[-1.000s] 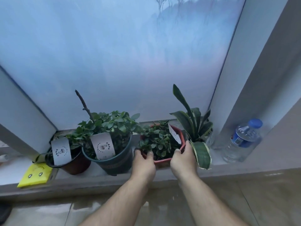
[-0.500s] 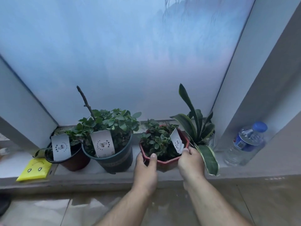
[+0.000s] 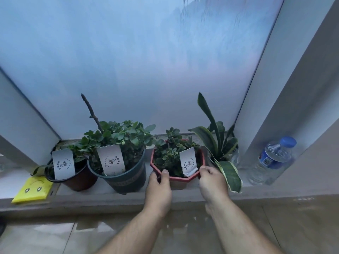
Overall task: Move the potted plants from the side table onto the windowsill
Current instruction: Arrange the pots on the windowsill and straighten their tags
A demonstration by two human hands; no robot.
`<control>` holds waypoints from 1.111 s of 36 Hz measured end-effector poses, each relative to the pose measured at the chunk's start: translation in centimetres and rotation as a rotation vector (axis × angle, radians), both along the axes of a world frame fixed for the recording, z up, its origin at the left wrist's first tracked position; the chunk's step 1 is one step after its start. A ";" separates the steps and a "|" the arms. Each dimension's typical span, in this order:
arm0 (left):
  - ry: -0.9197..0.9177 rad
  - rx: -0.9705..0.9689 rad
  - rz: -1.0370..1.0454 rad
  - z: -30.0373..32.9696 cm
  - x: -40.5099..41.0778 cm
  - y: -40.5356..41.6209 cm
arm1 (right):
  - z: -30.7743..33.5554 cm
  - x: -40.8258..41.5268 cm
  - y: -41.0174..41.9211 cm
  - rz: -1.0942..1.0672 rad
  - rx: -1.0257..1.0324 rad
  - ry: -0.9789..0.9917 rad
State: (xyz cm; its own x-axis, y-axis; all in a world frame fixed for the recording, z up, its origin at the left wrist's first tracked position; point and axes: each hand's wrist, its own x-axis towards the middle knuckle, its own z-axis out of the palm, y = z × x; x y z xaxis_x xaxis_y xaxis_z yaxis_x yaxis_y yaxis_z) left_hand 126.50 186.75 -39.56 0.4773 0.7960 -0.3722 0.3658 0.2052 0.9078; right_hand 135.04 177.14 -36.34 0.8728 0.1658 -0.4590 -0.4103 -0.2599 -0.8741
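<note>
Two bare forearms reach forward. The left hand (image 3: 159, 187) and right hand (image 3: 211, 182) each have their grip clamped on opposite near rims of a red octagonal pot (image 3: 177, 177), standing upright on the windowsill (image 3: 110, 200), its white tag (image 3: 189, 162) facing the viewer. Left of it stand a dark green pot (image 3: 126, 177) and brown pot (image 3: 80, 180); just right, a snake plant (image 3: 218, 143). Behind is frosted glass (image 3: 137, 61).

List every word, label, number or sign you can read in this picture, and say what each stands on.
No text is legible.
Three white plant tags: a round dotted emblem, characters too small to read.
Bottle label: blue, print too blurred.
Yellow card: a drawn smiley face, no words.
</note>
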 end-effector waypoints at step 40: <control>0.036 -0.275 -0.039 -2.8 -3.3 -1.0 | 6.6 -5.4 -1.6 0.325 -0.110 -0.375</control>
